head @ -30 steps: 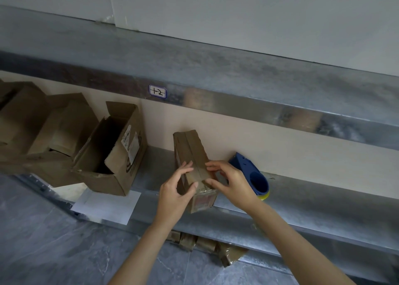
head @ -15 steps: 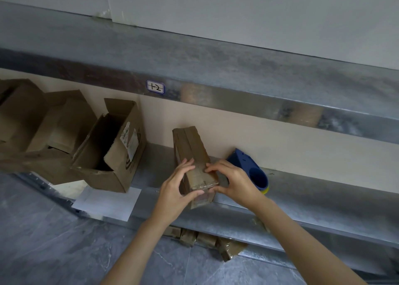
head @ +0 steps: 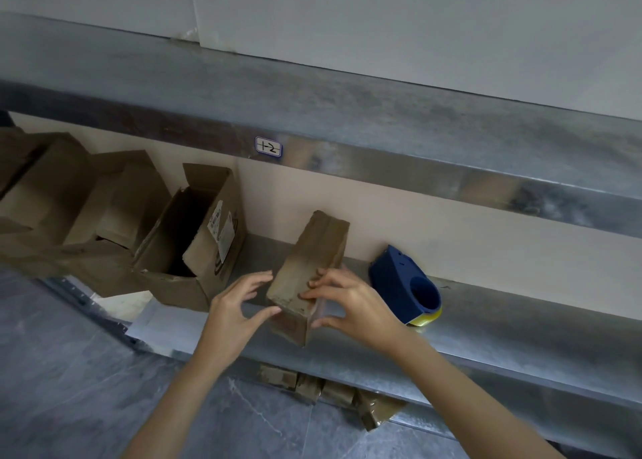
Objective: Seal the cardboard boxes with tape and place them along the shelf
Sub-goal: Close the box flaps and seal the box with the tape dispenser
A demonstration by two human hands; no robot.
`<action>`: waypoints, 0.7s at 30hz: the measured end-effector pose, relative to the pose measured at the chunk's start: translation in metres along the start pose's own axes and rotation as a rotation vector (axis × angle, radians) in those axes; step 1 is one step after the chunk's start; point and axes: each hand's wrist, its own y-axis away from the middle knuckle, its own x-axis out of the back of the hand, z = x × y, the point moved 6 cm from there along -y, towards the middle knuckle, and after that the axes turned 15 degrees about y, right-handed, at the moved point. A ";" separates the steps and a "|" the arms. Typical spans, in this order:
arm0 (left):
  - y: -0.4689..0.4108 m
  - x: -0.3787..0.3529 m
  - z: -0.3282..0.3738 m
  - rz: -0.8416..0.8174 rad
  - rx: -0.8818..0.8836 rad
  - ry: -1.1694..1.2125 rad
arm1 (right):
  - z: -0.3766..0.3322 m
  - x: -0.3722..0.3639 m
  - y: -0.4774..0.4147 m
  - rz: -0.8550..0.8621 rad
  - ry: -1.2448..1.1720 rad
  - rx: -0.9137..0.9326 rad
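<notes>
place: storeroom | cues: labelled metal shelving [head: 382, 168], open cardboard boxes [head: 166, 290], tape dispenser [head: 396, 281], stone floor [head: 69, 371]

Shelf [head: 503, 323] bears boxes [head: 194, 250], tape dispenser [head: 403, 290] (blue).

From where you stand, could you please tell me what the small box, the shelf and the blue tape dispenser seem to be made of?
The small box: brown cardboard, matte and scuffed, with creased edges. The shelf: apparently galvanised sheet metal, grey, mottled, with a dull sheen. The tape dispenser: likely moulded plastic, smooth matte blue, yellow at its base.
</notes>
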 end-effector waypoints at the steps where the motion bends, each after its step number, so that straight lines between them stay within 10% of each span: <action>1: 0.001 0.003 -0.002 0.042 0.019 0.016 | -0.003 0.001 -0.005 0.022 0.023 0.004; 21: 0.014 -0.007 -0.009 0.179 0.197 0.149 | 0.041 0.010 -0.018 0.048 0.188 -0.241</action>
